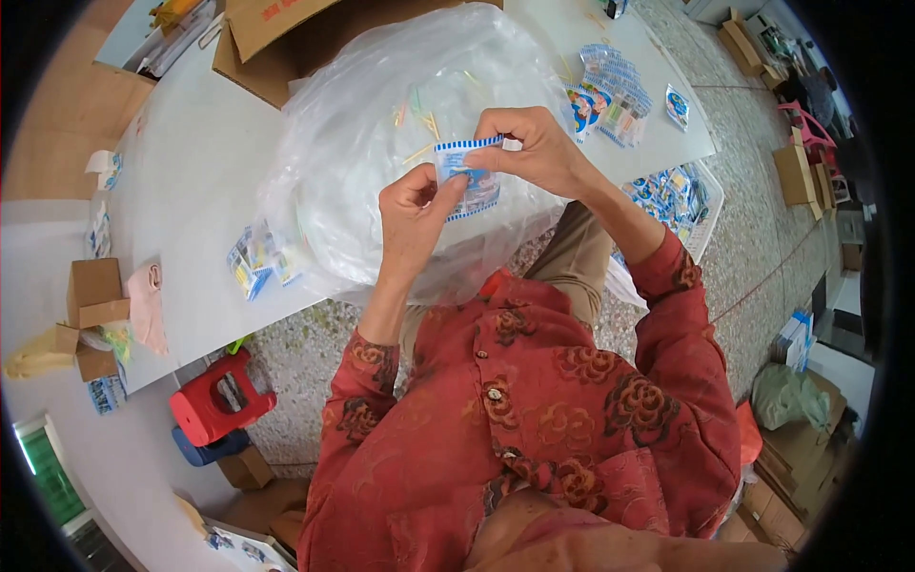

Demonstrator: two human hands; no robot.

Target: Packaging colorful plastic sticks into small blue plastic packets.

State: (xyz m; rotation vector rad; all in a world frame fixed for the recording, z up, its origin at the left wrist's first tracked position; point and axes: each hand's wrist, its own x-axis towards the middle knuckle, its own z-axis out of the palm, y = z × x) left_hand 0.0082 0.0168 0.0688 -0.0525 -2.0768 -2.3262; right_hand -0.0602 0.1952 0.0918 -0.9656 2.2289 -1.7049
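Between my hands is a small blue-and-white printed packet [469,202] with striped edges. My left hand [416,212] pinches its left side with thumb and fingers. At its upper right edge, my right hand [530,153] grips the packet with thumb and curled fingers. Below the packet spreads a large clear plastic bag [353,143] on the table, with a few thin yellowish sticks [419,153] lying on or inside it; I cannot tell which. What the packet contains is not visible.
Several similar packets [610,95] lie at the table's right, and a smaller group [257,259] at the left. A white basket [707,212] of packets stands at the right below table level. An opened cardboard box [262,57] sits behind the bag. A red stool [221,400] is at lower left.
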